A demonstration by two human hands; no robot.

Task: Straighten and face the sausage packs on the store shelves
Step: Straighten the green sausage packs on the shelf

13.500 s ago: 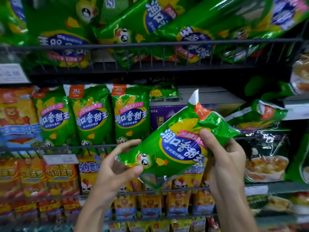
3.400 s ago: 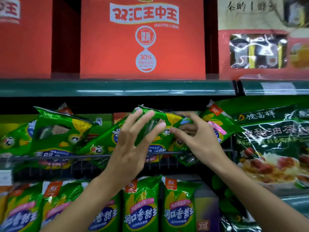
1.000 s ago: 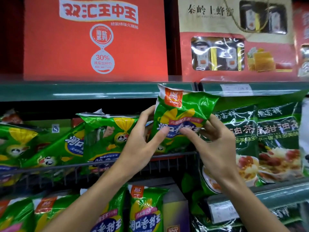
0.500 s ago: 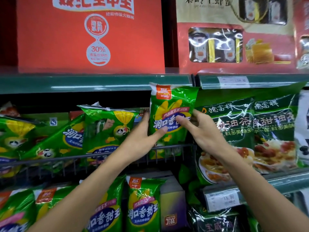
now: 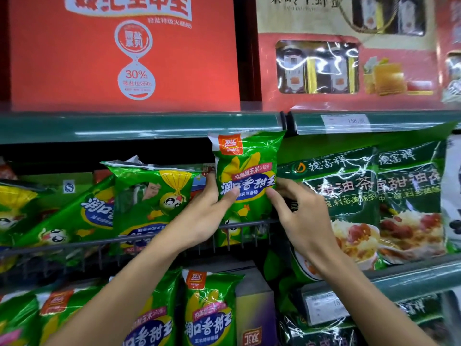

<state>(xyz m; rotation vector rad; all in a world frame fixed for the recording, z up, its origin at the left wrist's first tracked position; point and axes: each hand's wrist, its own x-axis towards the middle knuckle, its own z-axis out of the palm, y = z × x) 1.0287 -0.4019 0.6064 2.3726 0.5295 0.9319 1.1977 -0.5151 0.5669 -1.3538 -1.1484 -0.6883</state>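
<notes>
Both hands are pinching the green sausage pack (image 5: 245, 181) upright behind the wire shelf rail (image 5: 249, 224), label facing out: left hand (image 5: 199, 218) thumb across the front, right hand (image 5: 300, 216) fingers clamping the right edge. Neighbouring packs (image 5: 149, 196) left of it are lying tilted.

green sausage pack (image 5: 245, 176) with yellow corn, blue label, orange logo.
</notes>
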